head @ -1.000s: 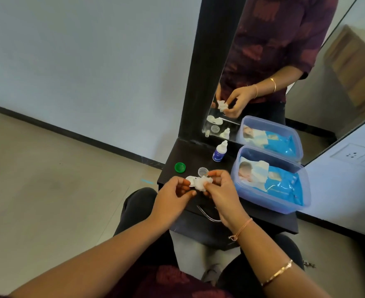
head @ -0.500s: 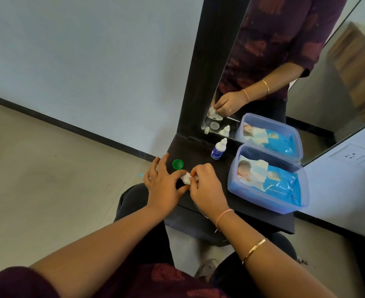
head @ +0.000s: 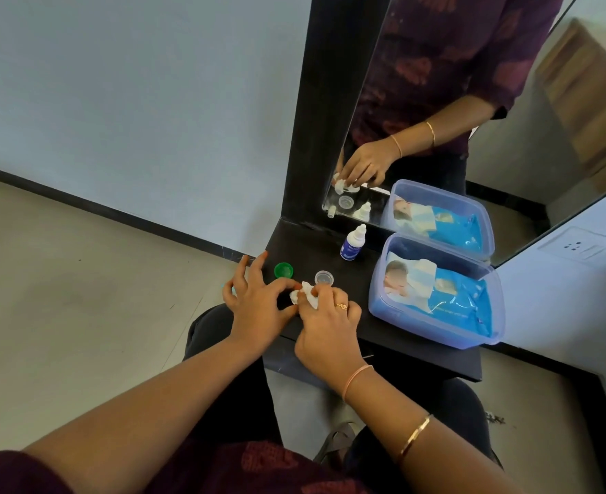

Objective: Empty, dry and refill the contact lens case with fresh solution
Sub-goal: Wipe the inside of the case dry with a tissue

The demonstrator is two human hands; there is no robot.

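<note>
Currently drying: right hand (head: 326,329) pinches tissue wad (head: 307,294) into lens case (head: 293,298), barely showing at near-left edge of tabletop (head: 316,249); left hand (head: 258,304) pinches case steady, spare fingers splayed. Best, likely: twist tissue through both wells.

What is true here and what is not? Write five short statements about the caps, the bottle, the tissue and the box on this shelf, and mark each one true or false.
1. The green cap lies on the shelf, left of the clear cap. True.
2. The solution bottle lies on its side. False: it stands upright, beyond the caps.
3. The left hand and right hand both pinch a white tissue between them. True.
4. The blue box is empty. False: a blue packet lies inside it.
5. A ring shows on the right hand. True.
</note>
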